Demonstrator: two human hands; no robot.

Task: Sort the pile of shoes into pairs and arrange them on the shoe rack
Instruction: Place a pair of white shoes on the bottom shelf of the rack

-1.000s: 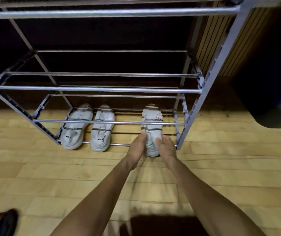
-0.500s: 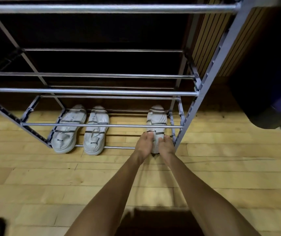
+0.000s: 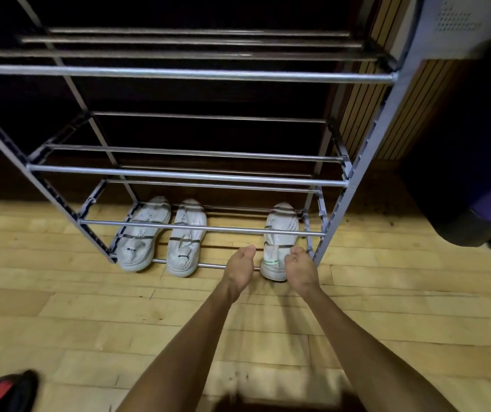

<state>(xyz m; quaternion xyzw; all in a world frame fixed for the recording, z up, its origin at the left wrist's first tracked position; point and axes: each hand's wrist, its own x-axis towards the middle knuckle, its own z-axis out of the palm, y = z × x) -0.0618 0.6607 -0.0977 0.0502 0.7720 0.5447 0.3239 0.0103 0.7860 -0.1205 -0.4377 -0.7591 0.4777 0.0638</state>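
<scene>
Shiny metal shoe rack [image 3: 184, 75], matt pale wood floor [image 3: 89, 316], white leather-look shoes [image 3: 280, 233]

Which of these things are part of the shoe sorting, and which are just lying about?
Part of the job:
shoe rack
white pair on the bottom shelf
single white shoe
black and red shoe on the floor

Just lying about:
dark bin

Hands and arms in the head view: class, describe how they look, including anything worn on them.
Both arms are bare from the bottom edge of the picture to the wrists: no sleeves, watch, bracelets or gloves show. The left hand and right hand are bare too, with no rings visible. The forearms are long and slim, slightly blurred near the bottom.
</scene>
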